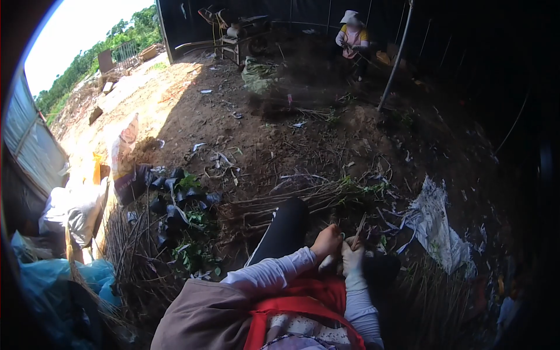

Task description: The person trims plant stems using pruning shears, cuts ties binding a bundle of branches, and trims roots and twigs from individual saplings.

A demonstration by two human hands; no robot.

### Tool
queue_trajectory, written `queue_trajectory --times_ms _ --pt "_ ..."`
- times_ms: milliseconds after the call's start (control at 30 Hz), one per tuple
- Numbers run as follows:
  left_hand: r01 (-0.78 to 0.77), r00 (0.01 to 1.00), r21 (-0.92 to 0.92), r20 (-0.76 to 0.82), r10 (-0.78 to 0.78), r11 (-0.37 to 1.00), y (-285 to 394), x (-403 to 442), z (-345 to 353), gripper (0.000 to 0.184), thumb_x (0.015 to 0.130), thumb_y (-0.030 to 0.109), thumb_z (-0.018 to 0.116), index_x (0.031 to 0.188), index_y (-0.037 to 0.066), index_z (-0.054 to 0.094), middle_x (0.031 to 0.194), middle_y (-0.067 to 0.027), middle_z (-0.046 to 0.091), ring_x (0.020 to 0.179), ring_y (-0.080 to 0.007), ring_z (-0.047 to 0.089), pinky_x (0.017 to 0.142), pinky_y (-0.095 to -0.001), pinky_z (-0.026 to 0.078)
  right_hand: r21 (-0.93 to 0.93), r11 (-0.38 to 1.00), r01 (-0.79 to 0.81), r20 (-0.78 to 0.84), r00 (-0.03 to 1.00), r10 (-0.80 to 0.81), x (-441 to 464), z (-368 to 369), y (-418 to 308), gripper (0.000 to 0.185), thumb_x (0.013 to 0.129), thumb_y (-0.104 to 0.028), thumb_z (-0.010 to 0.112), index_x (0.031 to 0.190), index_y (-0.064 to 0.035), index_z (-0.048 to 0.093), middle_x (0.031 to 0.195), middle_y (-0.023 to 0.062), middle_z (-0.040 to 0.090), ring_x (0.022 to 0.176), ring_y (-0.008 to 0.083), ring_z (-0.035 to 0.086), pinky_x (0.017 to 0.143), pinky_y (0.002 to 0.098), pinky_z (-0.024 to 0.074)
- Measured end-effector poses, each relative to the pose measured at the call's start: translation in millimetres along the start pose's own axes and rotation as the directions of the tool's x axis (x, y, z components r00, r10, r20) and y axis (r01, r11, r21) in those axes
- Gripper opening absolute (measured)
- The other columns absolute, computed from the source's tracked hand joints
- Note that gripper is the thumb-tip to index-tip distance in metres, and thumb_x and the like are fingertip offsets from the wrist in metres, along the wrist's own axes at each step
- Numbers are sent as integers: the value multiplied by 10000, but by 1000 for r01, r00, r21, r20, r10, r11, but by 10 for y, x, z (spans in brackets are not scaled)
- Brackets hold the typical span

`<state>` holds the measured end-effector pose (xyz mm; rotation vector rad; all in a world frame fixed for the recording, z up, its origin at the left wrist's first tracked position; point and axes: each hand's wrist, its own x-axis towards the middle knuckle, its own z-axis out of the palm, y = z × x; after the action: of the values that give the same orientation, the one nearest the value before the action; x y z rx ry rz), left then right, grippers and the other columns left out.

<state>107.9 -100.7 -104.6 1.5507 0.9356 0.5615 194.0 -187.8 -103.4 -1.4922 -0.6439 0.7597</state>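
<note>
A stick (360, 228) is clasped in the right hand (352, 258), its tip pointed towards one o'clock. The left hand (327, 242) is curled just beside it; whether anything is gripped there cannot be told. From the hands, branches (274, 205) are heaped at eleven o'clock, a torn sack (438, 226) is spread between two and three, and another person (353, 39) is seen at twelve.

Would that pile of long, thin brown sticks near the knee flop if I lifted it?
The pile of long, thin brown sticks would probably stay fairly stiff: most look nearly straight. It might slide apart, since they spread unevenly and I can't see a tie. Each stick may feel light, being so thin.
</note>
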Motion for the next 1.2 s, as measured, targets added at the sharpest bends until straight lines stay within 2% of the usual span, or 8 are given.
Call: queue_trajectory --times_ms 33,300,433,467,733,1033,1133,1200 --pt "-15 1000 9 -26 16 1000 1 -7 -23 239 812 191 579 952 -2 571 898 -189 631 858 -321 623 756 -380 488 91 994 -55 1 998 55 -15 20 -13 127 806 -26 615 784 -85 504 701 -13 538 600 69 492 552 253 438" --pt "-100 991 -57 88 105 993 -80 -64 -3 232 851 156 491 1025 3 487 976 -212 604 941 -326 595 803 -385 460 170 984 -58 82 996 45 -198 6 49 198 802 -51 659 987 -22 595 904 46 613 758 100 572 656 253 495" --pt "-93 994 27 59 91 995 -192 -39 82 336 856 191 502 1133 17 423 1016 -229 590 992 -387 571 803 -432 460 46 998 -38 -21 999 39 -115 -133 301 86 773 -32 618 784 -74 544 691 -29 531 592 47 459 554 226 404" --pt "-154 987 -33 47 155 988 -263 -11 118 184 872 80 509 1007 -21 439 936 -110 547 896 -157 521 800 -318 451 95 994 -56 -74 995 63 -125 -111 270 101 774 -38 627 757 -80 536 649 -35 518 578 44 457 528 222 392" --pt "158 987 -452 39 -157 878 229 -262 31 170 798 59 621 782 68 452 671 12 474 600 -77 453 511 -245 401 182 972 -150 132 983 127 -216 -78 302 129 813 -122 672 765 -70 564 662 -7 561 554 67 519 472 224 413" --pt "-75 997 173 42 69 982 -159 -234 35 172 757 145 654 832 26 554 733 -103 613 675 -222 595 633 -350 473 -415 908 53 -180 974 -139 -222 -152 246 210 770 -75 643 946 -32 536 707 36 573 615 153 565 575 315 464" --pt "-108 985 139 149 87 984 -414 -207 211 285 771 242 652 932 12 599 790 -143 637 695 -257 605 689 -384 477 -549 781 296 -43 924 -380 -301 -47 -234 222 761 -130 660 927 -44 541 707 109 603 644 256 618 587 366 476" --pt "146 960 -358 275 -46 922 -679 -58 367 339 842 297 583 1093 70 594 779 -83 635 679 -242 597 696 -369 489 -676 660 329 51 914 -403 -353 27 -387 235 750 -206 677 866 -60 534 688 158 600 648 347 608 545 432 461"
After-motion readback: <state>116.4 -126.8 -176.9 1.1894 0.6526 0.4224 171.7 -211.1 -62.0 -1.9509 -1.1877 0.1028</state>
